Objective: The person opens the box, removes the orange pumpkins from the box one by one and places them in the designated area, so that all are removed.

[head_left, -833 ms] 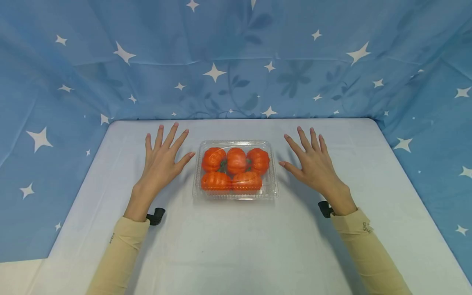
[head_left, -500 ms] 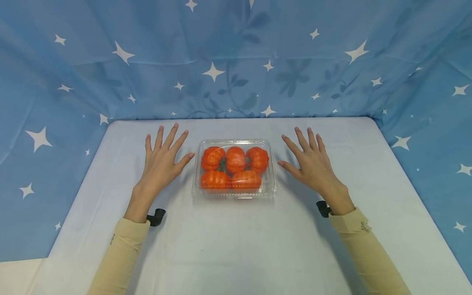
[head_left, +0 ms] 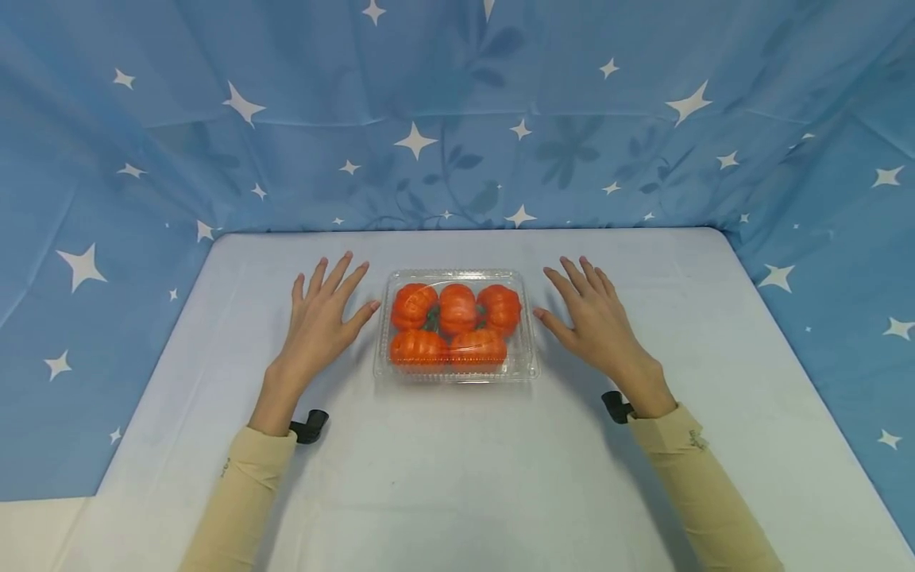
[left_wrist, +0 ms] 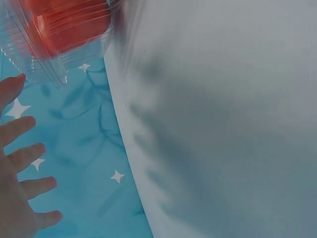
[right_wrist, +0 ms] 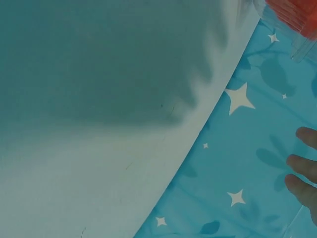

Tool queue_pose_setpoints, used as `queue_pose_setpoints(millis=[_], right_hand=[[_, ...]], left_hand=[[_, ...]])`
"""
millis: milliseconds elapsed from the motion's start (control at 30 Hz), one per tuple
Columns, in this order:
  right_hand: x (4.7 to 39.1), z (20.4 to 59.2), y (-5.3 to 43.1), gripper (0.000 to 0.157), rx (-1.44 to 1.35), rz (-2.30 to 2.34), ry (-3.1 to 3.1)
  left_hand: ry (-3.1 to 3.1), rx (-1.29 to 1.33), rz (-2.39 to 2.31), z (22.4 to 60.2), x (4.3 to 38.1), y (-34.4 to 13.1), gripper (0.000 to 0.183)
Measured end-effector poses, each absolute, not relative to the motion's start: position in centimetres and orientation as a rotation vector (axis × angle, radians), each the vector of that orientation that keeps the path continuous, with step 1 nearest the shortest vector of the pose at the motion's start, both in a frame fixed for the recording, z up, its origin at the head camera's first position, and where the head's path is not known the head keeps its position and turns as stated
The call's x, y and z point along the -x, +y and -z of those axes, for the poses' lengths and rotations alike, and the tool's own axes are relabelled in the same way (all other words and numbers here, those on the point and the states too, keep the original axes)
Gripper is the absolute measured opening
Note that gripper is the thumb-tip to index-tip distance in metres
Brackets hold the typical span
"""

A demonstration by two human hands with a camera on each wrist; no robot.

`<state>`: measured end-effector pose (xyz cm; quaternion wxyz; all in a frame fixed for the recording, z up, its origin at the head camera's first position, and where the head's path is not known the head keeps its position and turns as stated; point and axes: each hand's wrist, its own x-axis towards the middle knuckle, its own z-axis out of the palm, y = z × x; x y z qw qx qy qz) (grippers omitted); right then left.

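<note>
A clear plastic clamshell box (head_left: pixel 527 367) lies on the table with its lid down. Through the lid show several small orange pumpkins (head_left: pixel 457 308) with bits of green stem, three at the back and the others in front. To the left of the box is my left hand (head_left: pixel 317 327), fingers spread, its thumb close to the side but apart from it. My right hand (head_left: pixel 599 330) is on the other side, fingers straight and thumb toward the box, also apart from it. Neither hand holds anything. The left wrist view catches the box's corner (left_wrist: pixel 59 69) above the thumb.
White cloth covers the table (head_left: pixel 457 461). Behind it and along both sides hangs a blue curtain (head_left: pixel 457 95) with white stars. A black wrist camera mount (head_left: pixel 310 427) sits at the left wrist, another black mount (head_left: pixel 616 407) at the right.
Both hands have shifted slightly inward toward the box, and their fingertips have drawn a little nearer to me. The box stays where it was.
</note>
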<state>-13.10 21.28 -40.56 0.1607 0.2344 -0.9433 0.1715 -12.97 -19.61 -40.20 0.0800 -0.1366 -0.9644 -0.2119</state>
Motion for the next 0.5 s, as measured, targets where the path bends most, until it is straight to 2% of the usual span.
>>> queue_pose_setpoints(millis=[233, 500], right_hand=[[13.0, 40.9, 20.6, 0.052, -0.679, -0.600, -2.654], [12.7, 40.6, 19.4, 0.047, -0.706, -0.691, -2.598]], left_hand=[[-2.859, 0.389, 0.811, 40.7, 12.8, -18.9, 0.059], [-2.847, 0.234, 1.290, 41.1, 12.4, -18.5, 0.053]])
